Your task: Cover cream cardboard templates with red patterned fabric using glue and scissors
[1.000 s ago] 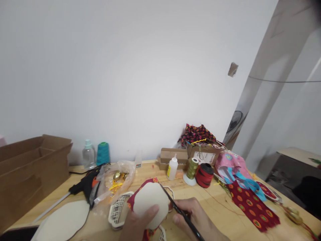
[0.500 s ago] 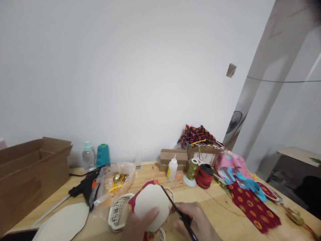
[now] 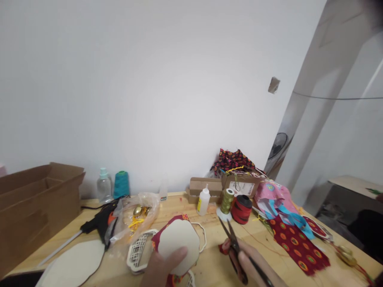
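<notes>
My left hand [image 3: 163, 269] presses its thumb on a cream cardboard shape [image 3: 178, 243] that lies on a piece of red patterned fabric [image 3: 164, 238] at the table's near edge. My right hand [image 3: 254, 269] grips black scissors [image 3: 232, 244], blades slightly apart and pointing up and away, to the right of the shape and off it. A small red fabric scrap [image 3: 224, 248] lies by the scissors' handle. Both hands are cut off by the bottom of the frame.
On the wooden table [image 3: 263, 249]: a cardboard box [image 3: 32, 207] at left, a black glue gun [image 3: 100, 223], a plastic bag [image 3: 136, 215], white lattice pieces [image 3: 139, 249], a glue bottle [image 3: 204, 200], gold [image 3: 227, 201] and red [image 3: 241, 208] thread spools, fabric pieces [image 3: 295, 237] at right.
My right hand has pulled the scissors away from the cream shape's right edge, off to the right, and their blades now point up. My left hand stays on the shape.
</notes>
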Demonstrator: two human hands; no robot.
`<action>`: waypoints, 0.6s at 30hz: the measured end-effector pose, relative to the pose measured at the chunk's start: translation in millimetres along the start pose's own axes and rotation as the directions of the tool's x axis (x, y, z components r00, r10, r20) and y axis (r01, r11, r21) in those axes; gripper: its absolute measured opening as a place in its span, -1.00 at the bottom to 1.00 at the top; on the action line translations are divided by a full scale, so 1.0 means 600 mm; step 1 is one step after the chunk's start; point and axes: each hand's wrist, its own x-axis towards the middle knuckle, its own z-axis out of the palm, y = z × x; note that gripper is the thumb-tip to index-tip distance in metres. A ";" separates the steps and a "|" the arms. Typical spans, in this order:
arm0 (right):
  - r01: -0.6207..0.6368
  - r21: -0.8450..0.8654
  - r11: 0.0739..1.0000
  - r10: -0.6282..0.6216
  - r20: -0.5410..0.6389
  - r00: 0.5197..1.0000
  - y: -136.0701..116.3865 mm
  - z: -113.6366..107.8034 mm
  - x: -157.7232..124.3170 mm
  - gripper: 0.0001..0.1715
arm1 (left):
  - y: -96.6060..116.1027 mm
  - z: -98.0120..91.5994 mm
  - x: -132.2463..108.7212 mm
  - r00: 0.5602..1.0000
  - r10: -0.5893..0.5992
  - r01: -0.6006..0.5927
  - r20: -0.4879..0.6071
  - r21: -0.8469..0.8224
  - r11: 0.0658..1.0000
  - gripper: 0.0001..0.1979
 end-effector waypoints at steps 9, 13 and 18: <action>0.339 -0.425 0.839 -0.319 0.119 0.940 -0.045 0.064 0.019 -0.59 | 0.001 0.005 -0.005 0.997 0.033 -0.034 0.063 0.015 0.999 -0.32; 0.341 -0.466 0.817 -0.297 0.168 0.940 -0.054 0.073 0.033 -0.61 | 0.004 0.008 -0.008 0.996 0.021 -0.021 0.089 -0.004 1.000 -0.40; 0.334 -0.457 0.824 -0.288 0.170 0.943 -0.047 0.073 0.032 -0.61 | 0.001 0.005 -0.004 0.994 -0.013 0.011 0.109 0.019 1.000 -0.61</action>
